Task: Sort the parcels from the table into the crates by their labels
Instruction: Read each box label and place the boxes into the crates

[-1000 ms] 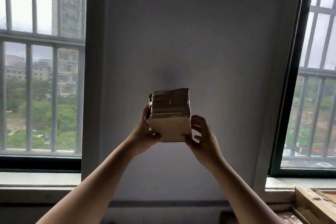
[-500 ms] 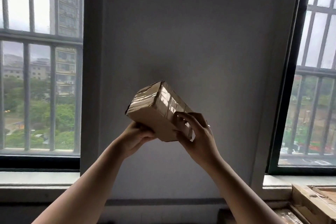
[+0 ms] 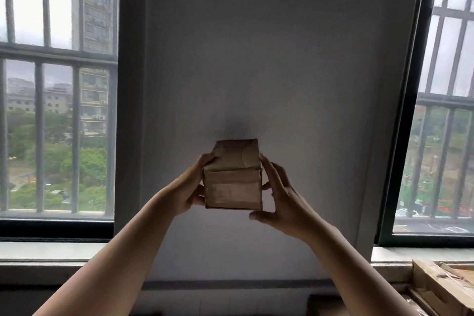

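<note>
A parcel (image 3: pixel 233 174) is held up before the wall (image 3: pixel 256 59), clasped at opposite sides by the left hand (image 3: pixel 191 187) and right hand (image 3: pixel 282 195). Its creased cardboard is judged light and fairly stiff; the side faces are best gripped.

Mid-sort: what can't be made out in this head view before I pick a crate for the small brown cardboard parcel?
Head view:
Pale label on the small brown cardboard parcel: print too dim and blurred to read.
Parcel's sides: covered by the left hand and right hand.
Wooden crate, bottom right: cut off by the frame edge; no label shows.
Table: out of frame.
</note>
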Action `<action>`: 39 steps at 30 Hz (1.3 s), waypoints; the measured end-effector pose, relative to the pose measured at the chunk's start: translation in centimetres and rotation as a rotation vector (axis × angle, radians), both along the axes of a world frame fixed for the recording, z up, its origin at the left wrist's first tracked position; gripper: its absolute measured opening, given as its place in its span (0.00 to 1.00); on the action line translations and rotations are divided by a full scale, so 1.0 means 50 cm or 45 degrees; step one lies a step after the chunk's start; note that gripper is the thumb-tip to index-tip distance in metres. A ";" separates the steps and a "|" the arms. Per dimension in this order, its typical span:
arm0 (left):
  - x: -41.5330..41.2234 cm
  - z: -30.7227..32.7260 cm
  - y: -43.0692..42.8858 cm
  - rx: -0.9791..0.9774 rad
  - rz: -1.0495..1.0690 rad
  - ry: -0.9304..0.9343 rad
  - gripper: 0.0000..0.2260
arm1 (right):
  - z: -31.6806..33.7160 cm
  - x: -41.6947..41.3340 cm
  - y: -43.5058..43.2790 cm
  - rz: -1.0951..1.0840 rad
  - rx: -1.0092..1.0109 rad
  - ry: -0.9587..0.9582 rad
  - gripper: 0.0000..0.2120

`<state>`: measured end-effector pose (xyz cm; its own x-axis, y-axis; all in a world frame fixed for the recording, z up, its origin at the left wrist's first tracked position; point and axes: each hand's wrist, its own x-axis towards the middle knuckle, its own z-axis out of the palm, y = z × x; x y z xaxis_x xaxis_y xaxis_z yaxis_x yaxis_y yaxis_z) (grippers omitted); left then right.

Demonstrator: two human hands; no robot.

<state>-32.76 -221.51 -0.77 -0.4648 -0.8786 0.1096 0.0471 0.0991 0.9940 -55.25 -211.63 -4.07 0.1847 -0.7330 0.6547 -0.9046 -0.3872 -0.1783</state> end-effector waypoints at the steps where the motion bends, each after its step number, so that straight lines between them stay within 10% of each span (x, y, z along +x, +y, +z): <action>1: 0.002 0.003 0.005 0.038 -0.012 -0.038 0.26 | 0.003 -0.007 -0.003 -0.011 -0.105 0.042 0.60; 10: -0.014 -0.030 0.006 -0.370 -0.273 -0.254 0.47 | 0.049 -0.015 0.012 -0.020 -0.089 -0.906 0.31; 13: -0.025 -0.036 0.024 -0.582 -0.320 -0.146 0.35 | 0.059 -0.005 0.025 0.000 -0.049 -1.015 0.22; 18: -0.054 -0.021 0.047 -0.506 -0.123 0.110 0.24 | 0.065 0.017 0.042 0.162 0.260 -1.218 0.33; 32: -0.054 -0.042 0.024 -0.287 -0.021 0.167 0.25 | 0.039 0.031 0.029 0.191 0.378 -1.253 0.14; 39: -0.053 -0.076 0.008 -0.291 0.052 0.106 0.20 | -0.012 0.029 0.018 0.163 0.525 -1.259 0.36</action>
